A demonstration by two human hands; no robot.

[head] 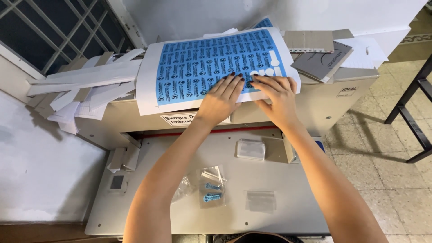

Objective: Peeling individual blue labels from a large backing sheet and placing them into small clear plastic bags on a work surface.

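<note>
Sheet: blue label sheet [216, 67], uncut, lies flat on top of grey paper cutter [315, 108], w/ more sheets under it.
L hand [220, 100]: flat on sheet's near edge, fingers spread, gripping nothing.
R hand [275, 96]: also flat, fingertips [258, 80] at the sheet's near right corner; can't tell if pinching.
Progress: looks early; sheet whole, not on cutter bed [270, 180].
Done so far: small clear bags [211, 186] w/ blue labels lie on bed, well apart from the hands.

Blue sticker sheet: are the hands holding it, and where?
Neither grips it. The left hand and right hand lie flat, fingers spread, pressing on the near edge of the blue sticker sheet atop the paper cutter.
</note>
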